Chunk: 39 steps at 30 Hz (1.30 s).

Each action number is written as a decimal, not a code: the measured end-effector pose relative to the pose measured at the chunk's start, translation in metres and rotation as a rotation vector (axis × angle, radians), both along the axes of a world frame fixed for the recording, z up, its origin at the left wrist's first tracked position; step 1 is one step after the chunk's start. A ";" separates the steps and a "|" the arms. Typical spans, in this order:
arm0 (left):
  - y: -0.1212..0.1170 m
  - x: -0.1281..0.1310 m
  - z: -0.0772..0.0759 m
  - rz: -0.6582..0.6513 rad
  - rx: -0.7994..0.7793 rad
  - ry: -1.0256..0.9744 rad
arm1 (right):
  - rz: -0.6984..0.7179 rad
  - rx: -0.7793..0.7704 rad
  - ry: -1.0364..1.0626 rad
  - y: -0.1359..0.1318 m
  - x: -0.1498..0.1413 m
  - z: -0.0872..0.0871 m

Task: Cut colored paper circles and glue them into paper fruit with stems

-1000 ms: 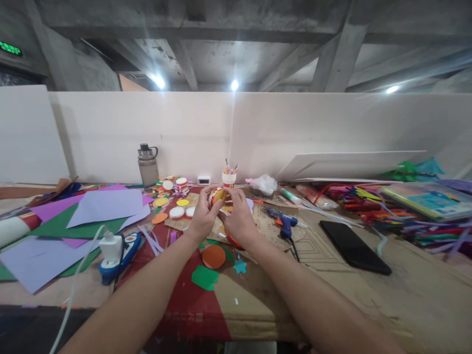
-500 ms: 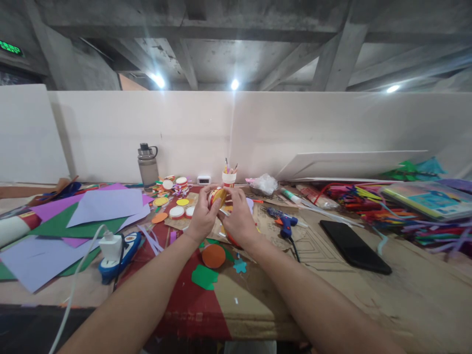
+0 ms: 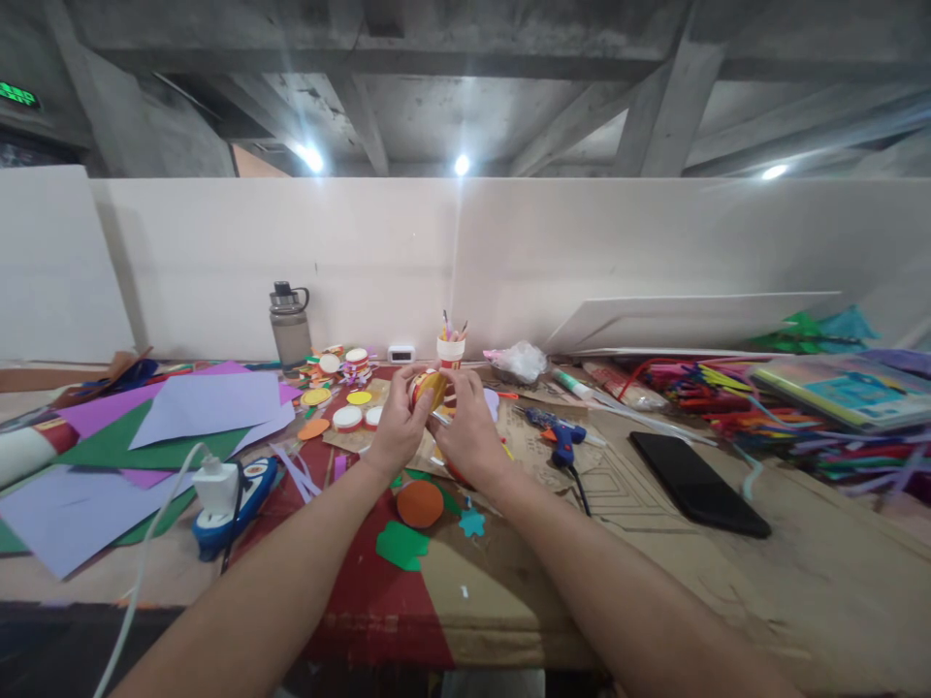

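Above the middle of the table I hold a small round paper drum [image 3: 434, 384] with a yellow face and a red-and-white side. My left hand [image 3: 398, 422] is closed round its left side. My right hand [image 3: 469, 434] has its fingers curled at the drum's right edge, partly hiding it. Two similar drums with white tops, one of them the white-topped drum [image 3: 347, 418], stand left of my left hand. Beneath my wrists lie an orange paper disc [image 3: 420, 504], a green paper piece [image 3: 402, 546] and a blue paper flower [image 3: 472, 523].
A blue hot glue gun [image 3: 563, 439] and a black phone [image 3: 698, 483] lie to the right. At left are coloured paper sheets [image 3: 208, 407] and a blue power strip [image 3: 254, 494] with a white plug. Behind stand a bottle [image 3: 291, 330] and a cup of pencils [image 3: 451, 349].
Almost nothing differs. Both hands stay on the drum in nearly the same place, and the view has shifted very slightly.
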<state>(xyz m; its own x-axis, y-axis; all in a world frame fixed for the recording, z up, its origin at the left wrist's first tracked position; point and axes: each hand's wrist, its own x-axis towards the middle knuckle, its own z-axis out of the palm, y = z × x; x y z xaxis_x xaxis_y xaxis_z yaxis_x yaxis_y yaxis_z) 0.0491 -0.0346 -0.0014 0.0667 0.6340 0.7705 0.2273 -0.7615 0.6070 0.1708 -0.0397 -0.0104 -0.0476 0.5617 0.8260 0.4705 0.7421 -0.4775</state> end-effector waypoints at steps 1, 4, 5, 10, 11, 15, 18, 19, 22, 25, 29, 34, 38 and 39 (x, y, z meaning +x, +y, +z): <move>0.000 0.000 0.000 0.000 -0.001 -0.001 | -0.002 -0.002 -0.001 0.000 0.000 0.000; 0.000 -0.001 0.001 -0.015 -0.012 0.017 | -0.005 -0.013 0.002 -0.001 0.000 0.000; 0.000 -0.001 0.001 -0.023 -0.019 0.028 | -0.008 -0.016 0.003 -0.001 -0.001 0.000; -0.001 -0.002 0.002 -0.048 -0.010 0.027 | -0.040 -0.007 -0.013 -0.003 -0.002 0.001; -0.001 -0.002 0.002 -0.047 -0.001 0.026 | -0.046 -0.002 -0.019 -0.003 -0.002 0.001; -0.001 -0.002 0.002 -0.034 0.011 0.030 | -0.060 0.018 -0.035 -0.004 -0.002 0.001; 0.000 -0.001 0.001 -0.032 0.005 0.028 | -0.059 0.037 -0.035 -0.003 -0.002 0.001; 0.000 -0.002 0.001 -0.030 0.002 0.028 | -0.059 0.039 -0.035 -0.003 -0.002 0.001; 0.002 -0.002 0.000 -0.025 -0.003 0.028 | -0.056 0.030 -0.034 -0.002 -0.002 0.000; 0.003 -0.002 -0.002 -0.018 -0.010 0.029 | -0.058 0.018 -0.032 -0.001 -0.002 -0.001; 0.003 -0.002 -0.002 -0.010 -0.029 0.028 | -0.069 0.003 -0.039 -0.001 -0.002 -0.002; 0.003 -0.003 -0.002 -0.007 -0.024 0.033 | -0.065 -0.002 -0.045 -0.001 -0.002 -0.002; 0.004 -0.003 -0.003 -0.009 -0.015 0.037 | -0.068 -0.002 -0.050 -0.001 -0.002 -0.001; 0.004 -0.003 -0.003 -0.010 -0.017 0.036 | -0.068 0.000 -0.052 -0.002 -0.002 -0.001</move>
<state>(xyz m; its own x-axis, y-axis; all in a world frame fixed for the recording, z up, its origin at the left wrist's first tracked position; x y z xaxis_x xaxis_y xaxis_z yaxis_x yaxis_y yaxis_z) 0.0461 -0.0307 -0.0043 0.1005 0.6458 0.7568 0.2420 -0.7537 0.6110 0.1689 -0.0412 -0.0110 -0.0520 0.5650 0.8234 0.5437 0.7076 -0.4512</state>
